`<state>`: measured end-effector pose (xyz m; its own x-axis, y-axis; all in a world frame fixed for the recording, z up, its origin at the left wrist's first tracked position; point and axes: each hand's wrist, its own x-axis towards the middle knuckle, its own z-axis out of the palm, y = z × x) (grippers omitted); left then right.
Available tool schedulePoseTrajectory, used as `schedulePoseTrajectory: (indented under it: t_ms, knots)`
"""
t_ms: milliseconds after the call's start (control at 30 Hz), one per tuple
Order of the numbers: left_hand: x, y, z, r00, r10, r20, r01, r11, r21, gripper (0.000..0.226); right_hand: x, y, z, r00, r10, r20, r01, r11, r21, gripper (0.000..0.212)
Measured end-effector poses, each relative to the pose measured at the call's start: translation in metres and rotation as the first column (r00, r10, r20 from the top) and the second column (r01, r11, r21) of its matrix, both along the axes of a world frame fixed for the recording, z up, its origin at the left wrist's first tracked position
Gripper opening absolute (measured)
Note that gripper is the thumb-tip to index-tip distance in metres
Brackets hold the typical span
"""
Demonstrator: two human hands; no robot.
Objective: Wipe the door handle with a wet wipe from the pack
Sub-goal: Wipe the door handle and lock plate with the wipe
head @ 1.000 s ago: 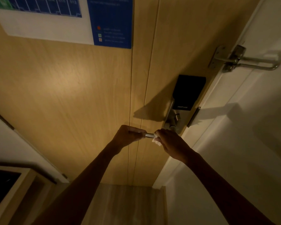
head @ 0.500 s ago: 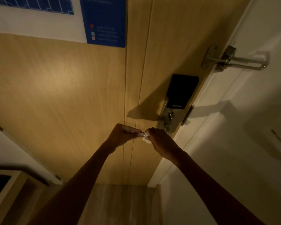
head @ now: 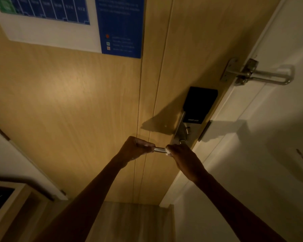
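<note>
The silver door handle juts left from the lock plate on the wooden door. My left hand is closed around the handle's free end. My right hand grips the handle nearer the lock plate, with a white wet wipe pressed against the metal; only a small bit of the wipe shows under my fingers. A short bare stretch of handle shows between the two hands. The wipe pack is not in view.
A black smart-lock panel sits above the handle. A metal swing-bar door guard bridges the door and the white frame at upper right. A blue evacuation plan hangs on the door. A cabinet edge is at lower left.
My right hand with the wipe has slid slightly right along the handle, towards the lock plate, baring a little more metal. My left hand keeps its grip on the handle's end.
</note>
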<state>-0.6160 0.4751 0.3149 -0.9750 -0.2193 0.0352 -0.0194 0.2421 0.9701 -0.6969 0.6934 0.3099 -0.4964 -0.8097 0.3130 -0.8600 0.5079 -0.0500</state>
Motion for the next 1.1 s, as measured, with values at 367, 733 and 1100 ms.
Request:
schedulePoseTrajectory:
  t_ms: [367,733,1100]
  knots:
    - [0.0,0.003,-0.002,1.0,0.02,0.015,-0.021,0.998,0.058,0.023,0.0,0.032,0.002,0.97,-0.152,0.192,0.186,0.966,-0.179,0.031]
    - [0.005,0.004,0.002,1.0,0.007,0.0,-0.007,0.998,0.062,0.025,-0.009,0.022,0.006,0.994,-0.071,-0.084,0.072,0.997,0.015,0.032]
    - [0.004,0.005,-0.003,0.994,0.096,-0.052,-0.099,0.994,-0.055,0.02,-0.001,0.003,0.019,0.996,-0.057,0.067,0.059,0.998,-0.028,0.018]
